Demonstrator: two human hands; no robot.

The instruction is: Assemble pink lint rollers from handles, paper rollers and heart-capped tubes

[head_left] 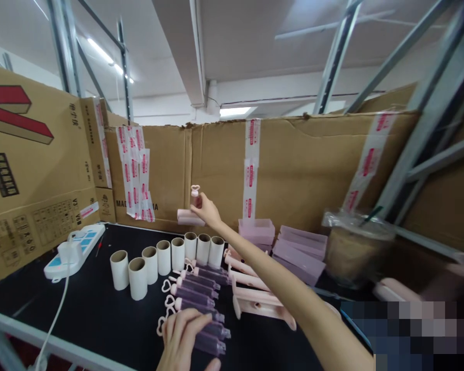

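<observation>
My right hand point(208, 210) reaches to the back of the table, its fingers closed on a small pink tube with a heart-shaped loop handle point(195, 190). Just below that hand lie pink cylinders point(190, 218). A row of translucent purple tubes with pink heart-shaped handles point(195, 296) lies on the black tabletop. Over the near end of this row rests my left hand point(183, 332), fingers outstretched and thumb apart, touching or hovering just above the tubes. White open-ended cardboard tubes point(150, 265) stand upright in a curved line left of the row.
Pale pink plastic frames point(255, 296) lie right of the tubes. Purple translucent trays point(299, 252) are stacked behind them. A lidded plastic cup in a bag point(355, 247) stands at the right. A white power strip point(75, 252) trails a cable at the left. Cardboard walls point(305, 170) enclose the back.
</observation>
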